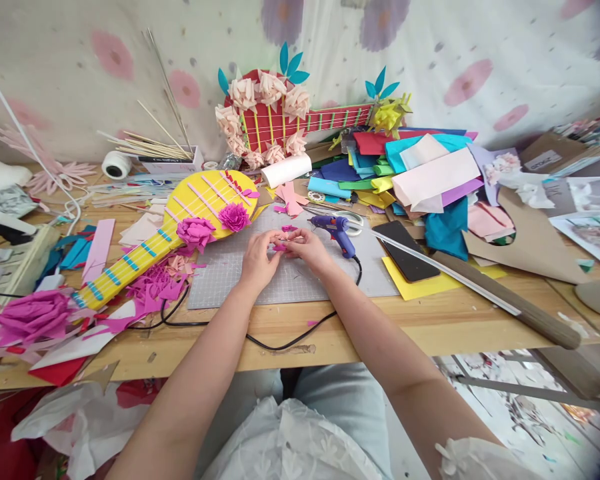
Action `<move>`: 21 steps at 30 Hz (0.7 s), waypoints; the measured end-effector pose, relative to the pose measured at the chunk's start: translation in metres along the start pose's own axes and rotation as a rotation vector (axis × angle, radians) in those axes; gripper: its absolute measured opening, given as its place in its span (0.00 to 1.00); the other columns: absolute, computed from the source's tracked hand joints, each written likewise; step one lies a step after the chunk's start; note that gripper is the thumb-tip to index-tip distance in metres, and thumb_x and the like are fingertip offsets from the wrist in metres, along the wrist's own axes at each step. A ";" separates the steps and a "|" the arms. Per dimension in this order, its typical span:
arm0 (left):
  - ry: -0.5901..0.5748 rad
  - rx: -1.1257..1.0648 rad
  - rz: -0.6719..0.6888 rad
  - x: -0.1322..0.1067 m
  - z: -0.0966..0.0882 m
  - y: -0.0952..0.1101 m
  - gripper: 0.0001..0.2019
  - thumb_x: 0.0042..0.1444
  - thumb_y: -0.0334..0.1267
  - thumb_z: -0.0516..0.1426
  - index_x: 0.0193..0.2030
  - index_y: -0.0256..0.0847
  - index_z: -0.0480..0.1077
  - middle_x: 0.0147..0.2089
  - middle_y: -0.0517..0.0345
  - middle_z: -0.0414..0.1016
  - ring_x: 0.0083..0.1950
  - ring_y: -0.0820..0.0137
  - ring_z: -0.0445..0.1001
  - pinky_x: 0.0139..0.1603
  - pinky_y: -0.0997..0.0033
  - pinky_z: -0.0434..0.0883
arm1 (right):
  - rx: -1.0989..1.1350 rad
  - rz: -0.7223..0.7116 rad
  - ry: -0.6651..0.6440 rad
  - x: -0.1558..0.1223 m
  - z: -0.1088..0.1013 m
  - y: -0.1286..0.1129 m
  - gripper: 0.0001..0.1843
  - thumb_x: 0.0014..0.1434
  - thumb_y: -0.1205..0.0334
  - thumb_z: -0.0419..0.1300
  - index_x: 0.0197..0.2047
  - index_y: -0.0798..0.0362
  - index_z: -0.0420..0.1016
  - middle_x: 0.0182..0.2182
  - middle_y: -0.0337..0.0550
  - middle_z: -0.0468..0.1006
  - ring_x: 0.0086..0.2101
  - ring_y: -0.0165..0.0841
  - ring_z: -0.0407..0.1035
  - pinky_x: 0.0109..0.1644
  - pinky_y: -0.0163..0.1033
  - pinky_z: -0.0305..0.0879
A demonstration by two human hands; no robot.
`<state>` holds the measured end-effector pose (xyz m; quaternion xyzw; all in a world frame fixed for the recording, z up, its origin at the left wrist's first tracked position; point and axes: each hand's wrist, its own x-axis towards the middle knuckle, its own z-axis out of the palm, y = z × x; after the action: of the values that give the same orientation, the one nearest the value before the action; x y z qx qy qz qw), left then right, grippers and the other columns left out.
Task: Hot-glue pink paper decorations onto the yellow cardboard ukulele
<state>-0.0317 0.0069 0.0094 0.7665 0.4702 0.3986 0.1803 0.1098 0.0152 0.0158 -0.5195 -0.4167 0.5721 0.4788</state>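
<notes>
Here, a black cord (pixel 280 348) curves across the wooden table (pixel 455 330) just in front of the gray gridded cutting mat (pixel 230 280), below both forearms. Over the mat's middle, the left hand (pixel 261 257) and right hand (pixel 307 250) meet, thumbs and fingertips of both pinching a small magenta paper piece (pixel 280 247) between them.

Left of the mat lie shredded magenta paper scraps (pixel 155 287); to its right, a black smartphone (pixel 405 250) rests partly on a yellow sheet (pixel 420 287). A blue-violet hot glue gun (pixel 334 230) lies on the mat's right half, beyond the right hand, with the handles of the white scissors (pixel 355 223) beside it.

Across the mat's far left corner stretches a yellow paper guitar (pixel 195 193) with two magenta paper flowers (pixel 196 233) on its body. Behind the mat are a white paper roll (pixel 286 171), then, to the right, a pile of colored paper (pixel 435 173). Farther behind it, a red paper guitar (pixel 250 123) trimmed with pale pink paper roses (pixel 271 88) stands before flower-printed white sheeting (pixel 455 40).
</notes>
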 end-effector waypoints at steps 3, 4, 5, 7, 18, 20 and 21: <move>0.004 -0.023 -0.053 0.000 0.001 -0.002 0.15 0.52 0.28 0.56 0.47 0.45 0.67 0.37 0.58 0.75 0.47 0.67 0.70 0.48 0.66 0.68 | -0.084 -0.004 0.039 0.001 -0.002 0.001 0.11 0.45 0.66 0.62 0.28 0.52 0.61 0.22 0.33 0.73 0.24 0.27 0.70 0.30 0.33 0.67; 0.019 -0.051 -0.094 0.000 0.002 -0.003 0.15 0.52 0.29 0.57 0.46 0.45 0.67 0.37 0.58 0.75 0.45 0.68 0.71 0.47 0.67 0.69 | -0.162 -0.022 0.068 0.001 -0.002 0.001 0.10 0.46 0.66 0.61 0.28 0.52 0.61 0.22 0.34 0.73 0.25 0.28 0.70 0.31 0.34 0.66; 0.038 -0.093 -0.144 0.000 0.002 -0.005 0.14 0.52 0.30 0.57 0.46 0.44 0.66 0.37 0.59 0.75 0.42 0.69 0.72 0.45 0.68 0.70 | -0.265 -0.053 0.104 0.001 -0.003 0.001 0.09 0.47 0.65 0.60 0.28 0.52 0.61 0.23 0.35 0.73 0.26 0.28 0.70 0.32 0.35 0.66; 0.088 -0.204 -0.237 0.002 0.004 -0.009 0.15 0.51 0.31 0.57 0.47 0.43 0.65 0.36 0.59 0.75 0.37 0.72 0.73 0.41 0.69 0.71 | -0.497 -0.140 0.161 -0.001 -0.004 0.001 0.05 0.48 0.65 0.58 0.29 0.52 0.63 0.25 0.36 0.74 0.28 0.30 0.70 0.36 0.37 0.65; 0.181 -0.523 -0.433 0.008 0.008 -0.018 0.23 0.48 0.32 0.60 0.52 0.39 0.62 0.34 0.58 0.77 0.35 0.72 0.76 0.38 0.70 0.73 | -1.066 -0.457 0.170 -0.008 -0.005 0.002 0.07 0.53 0.68 0.53 0.34 0.53 0.71 0.39 0.46 0.76 0.43 0.38 0.67 0.48 0.42 0.60; 0.181 -0.521 -0.447 0.007 0.009 -0.018 0.24 0.48 0.31 0.60 0.53 0.39 0.62 0.35 0.57 0.77 0.36 0.72 0.77 0.38 0.70 0.73 | -1.044 -0.438 0.168 -0.009 -0.007 -0.003 0.08 0.53 0.68 0.52 0.34 0.53 0.72 0.38 0.45 0.77 0.41 0.36 0.68 0.47 0.41 0.61; 0.184 -0.523 -0.455 0.007 0.009 -0.018 0.24 0.48 0.31 0.60 0.54 0.39 0.62 0.35 0.57 0.77 0.35 0.72 0.77 0.37 0.70 0.73 | -1.027 -0.414 0.157 -0.011 -0.010 -0.008 0.07 0.54 0.67 0.53 0.34 0.52 0.72 0.38 0.45 0.77 0.39 0.35 0.68 0.45 0.40 0.61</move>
<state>-0.0336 0.0228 -0.0048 0.5308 0.5253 0.5226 0.4114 0.1211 0.0062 0.0243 -0.6345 -0.6980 0.1494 0.2963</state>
